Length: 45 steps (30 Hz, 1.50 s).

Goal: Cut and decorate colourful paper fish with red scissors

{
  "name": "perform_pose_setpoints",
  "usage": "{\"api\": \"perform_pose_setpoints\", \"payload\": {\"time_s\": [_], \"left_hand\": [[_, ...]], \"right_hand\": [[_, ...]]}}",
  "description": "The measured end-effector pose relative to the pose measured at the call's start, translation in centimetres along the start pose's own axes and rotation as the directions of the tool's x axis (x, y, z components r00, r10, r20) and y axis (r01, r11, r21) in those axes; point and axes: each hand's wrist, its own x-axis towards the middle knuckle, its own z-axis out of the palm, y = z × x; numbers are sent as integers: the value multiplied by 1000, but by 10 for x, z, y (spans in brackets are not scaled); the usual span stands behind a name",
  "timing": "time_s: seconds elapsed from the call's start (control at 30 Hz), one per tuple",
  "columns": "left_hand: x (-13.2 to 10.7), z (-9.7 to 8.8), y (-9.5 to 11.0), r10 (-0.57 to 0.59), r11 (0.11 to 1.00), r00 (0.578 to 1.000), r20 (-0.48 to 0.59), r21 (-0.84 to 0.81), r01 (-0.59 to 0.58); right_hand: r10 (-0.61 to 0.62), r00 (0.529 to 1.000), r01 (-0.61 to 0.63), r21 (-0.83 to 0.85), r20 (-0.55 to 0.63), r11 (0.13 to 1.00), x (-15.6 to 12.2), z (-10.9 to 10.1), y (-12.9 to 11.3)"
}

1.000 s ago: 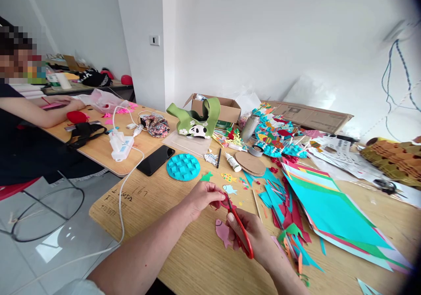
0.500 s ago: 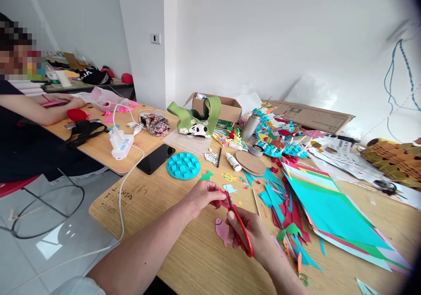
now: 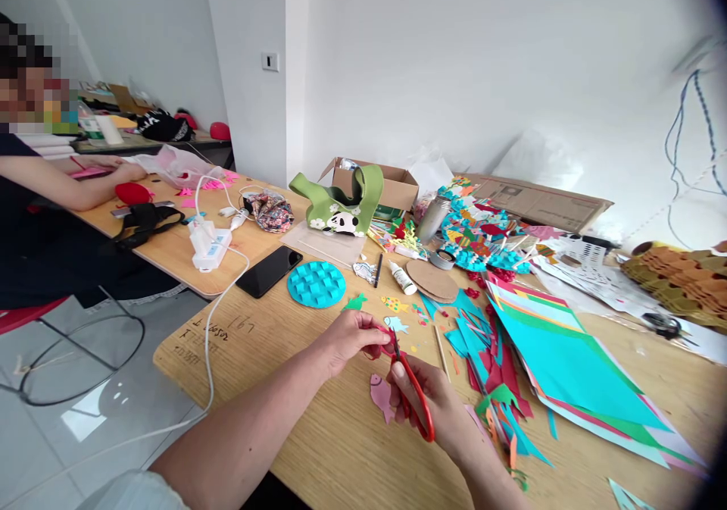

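Observation:
My left hand [image 3: 353,341] pinches a small piece of red paper [image 3: 386,343], partly hidden by the fingers. In my right hand [image 3: 429,392] are red-handled scissors [image 3: 420,408], fingers wrapped round the handles, with the blades against the red paper. A pink paper fish [image 3: 380,397] lies on the table just left of the scissor handles. Beyond my hands lie a light blue fish [image 3: 396,324], a yellow spotted fish [image 3: 394,305] and a green paper cutout [image 3: 356,302]. Left of these sits a round blue piece with folded scales [image 3: 316,284].
A phone [image 3: 269,271] and a white power strip [image 3: 210,246] with a trailing cable are at the left. Paper scraps [image 3: 477,351] and stacked coloured sheets [image 3: 585,366] lie at the right. A glue bottle [image 3: 403,278] and green panda bag [image 3: 346,211] stand behind. Another person's arm [image 3: 51,180] rests far left.
The view has shifted very slightly. Both hands keep almost the same pose, with the scissors at the red paper.

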Motion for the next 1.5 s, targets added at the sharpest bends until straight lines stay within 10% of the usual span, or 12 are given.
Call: {"api": "perform_pose_setpoints", "payload": {"time_s": [1.5], "left_hand": [[-3,2,4,-27,998,1000,-7,53,27]], "right_hand": [[24,1000,-24,30,-3,999,-1,1,-4]]}}
